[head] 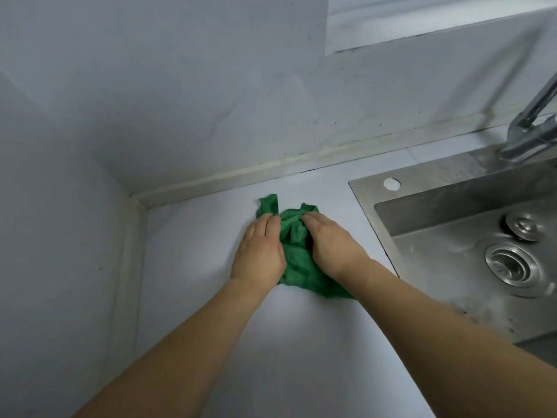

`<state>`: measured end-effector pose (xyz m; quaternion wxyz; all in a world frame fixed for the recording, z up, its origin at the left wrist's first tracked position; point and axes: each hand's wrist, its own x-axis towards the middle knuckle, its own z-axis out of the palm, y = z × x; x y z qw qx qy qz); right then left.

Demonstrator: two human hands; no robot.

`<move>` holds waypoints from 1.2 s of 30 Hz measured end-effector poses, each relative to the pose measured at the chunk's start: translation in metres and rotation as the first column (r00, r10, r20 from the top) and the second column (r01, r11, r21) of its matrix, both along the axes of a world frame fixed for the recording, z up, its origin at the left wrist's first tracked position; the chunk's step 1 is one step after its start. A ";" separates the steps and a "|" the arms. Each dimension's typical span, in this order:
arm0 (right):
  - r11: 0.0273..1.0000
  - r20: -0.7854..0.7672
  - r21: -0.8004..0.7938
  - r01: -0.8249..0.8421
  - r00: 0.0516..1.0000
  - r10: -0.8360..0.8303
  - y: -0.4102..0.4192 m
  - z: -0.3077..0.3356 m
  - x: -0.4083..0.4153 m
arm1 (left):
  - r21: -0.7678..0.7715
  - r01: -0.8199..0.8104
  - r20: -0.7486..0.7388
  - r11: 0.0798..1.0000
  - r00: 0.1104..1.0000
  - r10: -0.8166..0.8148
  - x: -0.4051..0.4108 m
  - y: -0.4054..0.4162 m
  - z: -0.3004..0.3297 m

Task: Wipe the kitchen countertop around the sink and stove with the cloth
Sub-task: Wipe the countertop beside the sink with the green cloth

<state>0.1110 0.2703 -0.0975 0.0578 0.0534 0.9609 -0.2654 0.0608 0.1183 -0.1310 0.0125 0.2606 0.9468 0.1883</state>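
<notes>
A crumpled green cloth lies on the pale countertop, left of the steel sink. My left hand rests on the cloth's left side, fingers pointing toward the back wall. My right hand lies on its right side, fingertips curled into the folds. The cloth bunches up between both hands, and its far corners stick out past the fingers. The stove is out of view.
The counter ends in a corner with walls at the left and back, sealed by a yellowed strip. The sink holds a drain and a loose strainer plug. A chrome tap stands at the far right.
</notes>
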 end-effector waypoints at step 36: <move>0.799 -0.071 0.406 -0.444 0.856 0.512 0.107 -0.005 0.104 | -0.088 -0.135 0.366 0.987 0.917 0.158 0.122 0.044 0.016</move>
